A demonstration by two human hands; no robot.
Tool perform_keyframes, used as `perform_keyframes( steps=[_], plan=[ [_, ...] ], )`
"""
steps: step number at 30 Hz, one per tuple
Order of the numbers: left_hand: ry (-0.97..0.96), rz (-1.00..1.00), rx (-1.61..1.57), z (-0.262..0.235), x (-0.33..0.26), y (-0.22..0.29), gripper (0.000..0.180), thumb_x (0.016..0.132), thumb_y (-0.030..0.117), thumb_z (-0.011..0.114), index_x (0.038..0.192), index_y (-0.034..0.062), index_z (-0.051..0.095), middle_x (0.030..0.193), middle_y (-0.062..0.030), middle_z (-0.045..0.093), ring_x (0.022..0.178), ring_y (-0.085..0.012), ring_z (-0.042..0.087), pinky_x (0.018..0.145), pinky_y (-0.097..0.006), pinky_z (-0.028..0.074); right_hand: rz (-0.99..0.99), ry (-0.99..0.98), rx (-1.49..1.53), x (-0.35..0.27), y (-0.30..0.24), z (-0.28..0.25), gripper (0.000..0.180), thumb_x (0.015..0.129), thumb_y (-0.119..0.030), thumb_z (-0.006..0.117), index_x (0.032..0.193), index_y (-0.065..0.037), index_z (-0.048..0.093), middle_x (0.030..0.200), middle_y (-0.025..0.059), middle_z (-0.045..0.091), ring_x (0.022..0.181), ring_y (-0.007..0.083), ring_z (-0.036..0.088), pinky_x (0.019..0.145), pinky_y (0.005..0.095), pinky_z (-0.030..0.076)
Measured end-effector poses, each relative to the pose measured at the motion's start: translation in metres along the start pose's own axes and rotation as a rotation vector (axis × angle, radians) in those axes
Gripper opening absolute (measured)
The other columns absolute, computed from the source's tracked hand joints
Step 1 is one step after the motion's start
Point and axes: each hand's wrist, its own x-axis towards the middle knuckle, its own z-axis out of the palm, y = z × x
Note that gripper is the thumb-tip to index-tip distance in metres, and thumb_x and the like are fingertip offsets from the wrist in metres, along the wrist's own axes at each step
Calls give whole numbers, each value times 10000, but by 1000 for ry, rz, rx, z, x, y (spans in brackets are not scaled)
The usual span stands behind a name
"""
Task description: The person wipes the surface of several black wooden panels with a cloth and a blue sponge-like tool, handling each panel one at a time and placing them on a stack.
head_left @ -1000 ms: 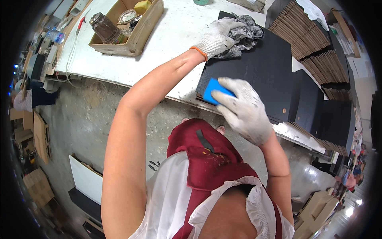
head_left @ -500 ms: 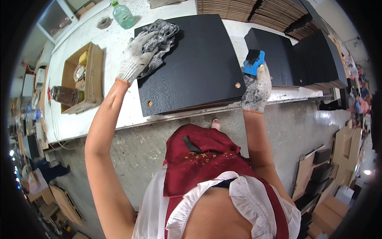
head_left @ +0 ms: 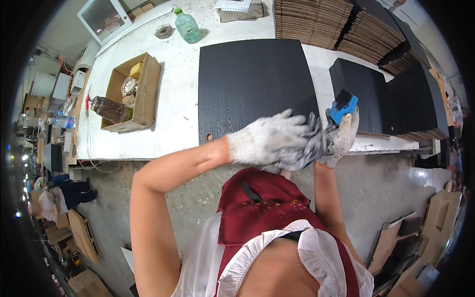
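Observation:
A white glove with an orange cuff covers my left hand (head_left: 267, 141). Its fingers press over a grey-and-black stained rag (head_left: 315, 136) at the near right corner of a black wood-grained panel (head_left: 255, 79). The motion blurs the rag a little. Just beside it, my right hand (head_left: 341, 141), in a blackened glove, grips a blue sponge (head_left: 345, 115) with a black top, raised off the table. A round hole (head_left: 209, 137) shows at the panel's near left corner; the opposite near corner is hidden by my left hand and the rag.
Stacked black panels (head_left: 363, 91) stand to the right, with taller stacks (head_left: 311, 22) behind. On the white table (head_left: 175, 94) are a cardboard box (head_left: 148, 94) holding a jar (head_left: 111, 109), and a green bottle (head_left: 187, 27). Another person (head_left: 54, 198) is far left.
My left hand has swept the rag from the panel's far left to its near right corner. My right hand still holds the sponge. The whole view has shifted.

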Motion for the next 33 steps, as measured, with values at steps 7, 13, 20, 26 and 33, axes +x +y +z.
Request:
perform_keyframes(
  steps=[7, 13, 20, 26, 33],
  plan=[
    [418, -541, -30, -17, -113, 18, 542, 766, 26, 631, 1296, 123, 567, 1362, -153, 524, 1378, -279, 360, 1177, -421, 207, -57, -232, -245, 2, -9, 9, 521, 969, -236, 504, 1369, 75, 384, 1320, 185, 475, 1192, 260, 498, 985, 365, 428],
    [997, -899, -489, -30, -110, -6, 486, 819, 12, 654, 1293, 16, 543, 1221, -107, 630, 1106, -170, 588, 990, -287, 436, -138, -447, -572, 1, -21, 18, 496, 956, -165, 477, 1373, 82, 375, 1307, 209, 505, 1213, 277, 493, 1046, 355, 362],
    [1326, -553, -949, -83, -105, -115, 440, 901, 190, 651, 1280, -7, 547, 1183, -78, 632, 1057, -149, 586, 921, -269, 469, -537, -554, -1026, 4, 6, 44, 493, 921, -146, 556, 1366, 10, 410, 1342, 235, 472, 1256, 388, 441, 1047, 432, 376],
    [1152, -506, -986, -84, -70, -158, 492, 880, 91, 657, 1322, -46, 490, 1229, -110, 612, 1086, -142, 571, 963, -258, 438, -536, -579, -1081, -1, 4, 45, 483, 929, -136, 543, 1370, 8, 407, 1353, 235, 460, 1256, 385, 443, 1044, 436, 377],
    [1079, -667, -628, -43, -101, -142, 406, 904, 122, 645, 1259, -40, 534, 1184, -82, 629, 1030, -130, 588, 920, -253, 470, -520, -542, -1050, -4, 2, 50, 489, 945, -147, 544, 1374, 35, 395, 1335, 237, 482, 1219, 378, 485, 1031, 419, 393]
  ],
)
